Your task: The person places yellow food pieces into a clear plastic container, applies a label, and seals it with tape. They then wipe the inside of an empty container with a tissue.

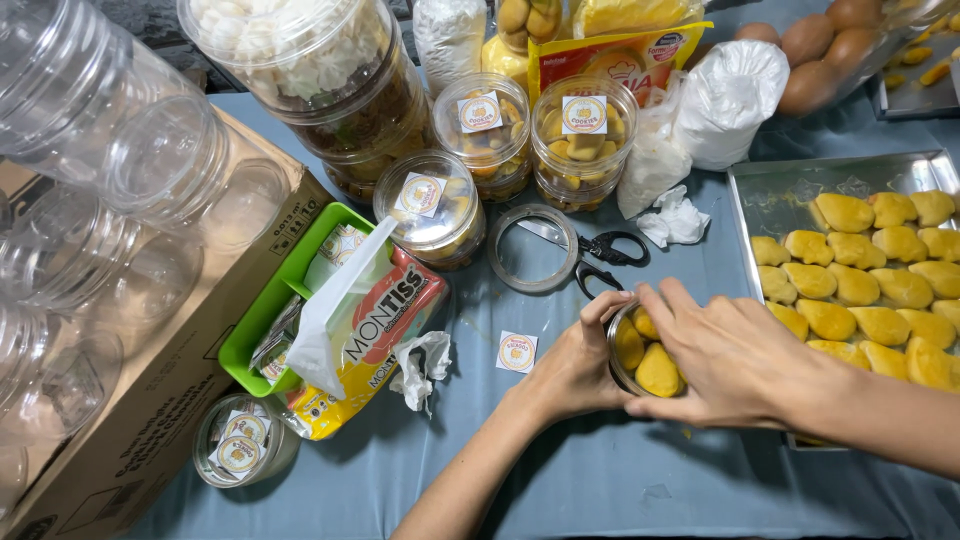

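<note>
Covering the jar (640,355), both hands (735,365) perhaps hide its rim.

1. The cookies (650,360) under the fingers of the right hand (735,362) are golden yellow, in a clear jar (622,350) cupped by the left hand (575,370).
2. Just right of the fingers, more yellow cookies (870,290) lie on a silver baking tray (780,190).
3. Just above the fingers, scissors (608,255) have black handles.
4. Left of the fingers, a round sticker (517,352) is orange and white on the grey-blue tablecloth (600,480).
5. Further left, a tissue pack (375,330) is red, yellow and white, in a bright green basket (262,320).
6. Far above the fingers, the eggs (820,45) are brown.
</note>
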